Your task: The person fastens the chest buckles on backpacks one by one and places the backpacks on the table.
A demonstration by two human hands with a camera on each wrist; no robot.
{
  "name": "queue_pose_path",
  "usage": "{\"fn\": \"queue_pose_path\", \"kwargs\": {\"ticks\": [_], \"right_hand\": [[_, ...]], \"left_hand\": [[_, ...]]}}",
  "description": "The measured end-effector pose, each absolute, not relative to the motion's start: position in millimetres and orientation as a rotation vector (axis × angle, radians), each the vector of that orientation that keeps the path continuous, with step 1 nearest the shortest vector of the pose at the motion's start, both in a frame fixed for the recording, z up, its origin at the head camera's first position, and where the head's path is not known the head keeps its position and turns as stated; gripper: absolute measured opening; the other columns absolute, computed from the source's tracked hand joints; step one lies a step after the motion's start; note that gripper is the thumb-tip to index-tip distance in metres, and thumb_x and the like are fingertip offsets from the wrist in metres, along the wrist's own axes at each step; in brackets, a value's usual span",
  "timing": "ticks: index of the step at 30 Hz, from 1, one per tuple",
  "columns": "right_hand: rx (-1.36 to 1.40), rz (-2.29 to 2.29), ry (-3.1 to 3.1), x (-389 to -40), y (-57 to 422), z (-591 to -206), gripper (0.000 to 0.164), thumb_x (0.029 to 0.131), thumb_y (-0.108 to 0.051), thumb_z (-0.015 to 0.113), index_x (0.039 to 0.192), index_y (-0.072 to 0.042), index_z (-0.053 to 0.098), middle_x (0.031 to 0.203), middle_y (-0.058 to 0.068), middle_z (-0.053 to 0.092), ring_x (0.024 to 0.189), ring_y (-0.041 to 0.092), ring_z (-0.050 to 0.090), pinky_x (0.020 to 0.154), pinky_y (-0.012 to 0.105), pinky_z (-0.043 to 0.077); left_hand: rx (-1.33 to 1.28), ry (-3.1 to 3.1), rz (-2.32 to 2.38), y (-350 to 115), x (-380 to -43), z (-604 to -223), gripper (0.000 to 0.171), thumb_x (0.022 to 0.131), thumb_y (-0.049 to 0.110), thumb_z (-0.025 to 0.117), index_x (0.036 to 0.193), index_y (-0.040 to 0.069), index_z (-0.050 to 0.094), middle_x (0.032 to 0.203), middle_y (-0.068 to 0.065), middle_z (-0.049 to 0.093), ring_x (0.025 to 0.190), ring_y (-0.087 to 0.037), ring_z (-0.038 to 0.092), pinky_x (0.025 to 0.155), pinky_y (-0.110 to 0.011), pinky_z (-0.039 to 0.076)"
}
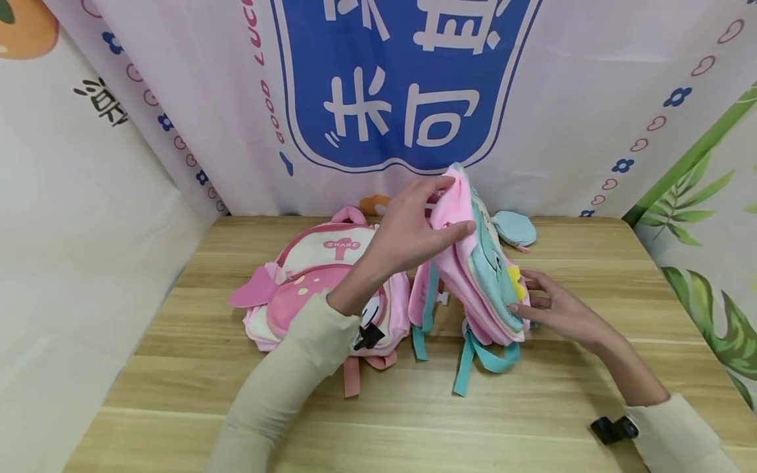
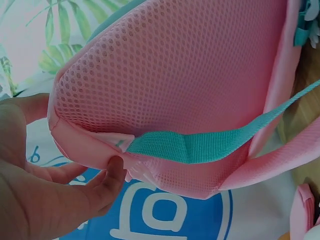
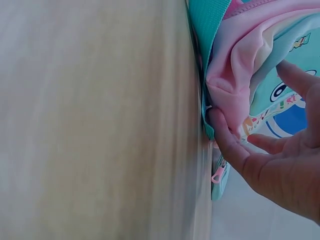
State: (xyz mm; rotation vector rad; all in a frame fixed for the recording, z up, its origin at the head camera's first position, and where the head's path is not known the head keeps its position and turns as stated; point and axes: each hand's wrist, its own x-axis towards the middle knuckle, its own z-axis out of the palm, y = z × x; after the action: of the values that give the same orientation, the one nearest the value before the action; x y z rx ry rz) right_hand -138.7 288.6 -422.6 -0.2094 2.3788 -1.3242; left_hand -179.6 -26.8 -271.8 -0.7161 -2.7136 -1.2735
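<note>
A pink and teal child's backpack stands tilted on the table, its teal front facing right. My left hand grips its upper edge, thumb on one side and fingers on the other. In the left wrist view, the pink mesh back panel and a teal strap lie beside that hand. My right hand holds the lower front corner; the right wrist view shows the thumb on the teal front and other fingers at the pink side. Teal straps trail onto the table.
Left of it, a pink and white backpack lies on the wooden table, partly behind my left forearm. A light blue round pouch is by the teal backpack's far side. Printed cloth hangs along the table's back edge.
</note>
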Motion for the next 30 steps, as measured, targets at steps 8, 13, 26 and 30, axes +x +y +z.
{"fn": "queue_pose_path", "kwargs": {"ticks": [8,13,26,30], "right_hand": [[-0.268,-1.359,2.343,-138,286,-425,0.09,0.107,-0.034,0.067,0.171,-0.004,0.012,0.167,0.033,0.029,0.151,0.059,0.038,0.114,0.061,0.05],[-0.286,-1.36,2.334,-138,284,-426,0.088,0.108,-0.034,0.066,0.171,-0.003,0.013,0.168,0.034,0.027,0.15,0.06,0.038,0.115,0.064,0.047],[-0.248,-1.302,2.434,-134,286,-421,0.085,0.107,-0.035,0.068,0.169,-0.001,0.02,0.167,0.032,0.033,0.146,0.057,0.046,0.113,0.065,0.049],[-0.271,-1.302,2.46,-131,288,-421,0.081,0.107,-0.032,0.068,0.167,0.0,0.025,0.166,0.031,0.036,0.143,0.055,0.05,0.111,0.061,0.051]], "left_hand": [[-0.754,-2.718,-1.222,-20,-178,-260,0.074,0.093,0.04,0.081,0.156,0.013,0.053,0.153,-0.007,0.057,0.126,-0.02,0.059,0.103,-0.035,0.057],[-0.764,-2.723,-1.207,-20,-177,-256,0.073,0.093,0.042,0.08,0.156,0.016,0.054,0.15,-0.008,0.058,0.125,-0.02,0.058,0.101,-0.037,0.057],[-0.852,-2.677,-1.228,-16,-177,-265,0.068,0.095,0.038,0.076,0.156,0.017,0.055,0.164,-0.006,0.051,0.146,-0.024,0.05,0.115,-0.043,0.051],[-0.857,-2.705,-1.215,-17,-176,-264,0.069,0.095,0.04,0.076,0.157,0.019,0.054,0.166,-0.005,0.049,0.148,-0.023,0.048,0.116,-0.042,0.05]]}}
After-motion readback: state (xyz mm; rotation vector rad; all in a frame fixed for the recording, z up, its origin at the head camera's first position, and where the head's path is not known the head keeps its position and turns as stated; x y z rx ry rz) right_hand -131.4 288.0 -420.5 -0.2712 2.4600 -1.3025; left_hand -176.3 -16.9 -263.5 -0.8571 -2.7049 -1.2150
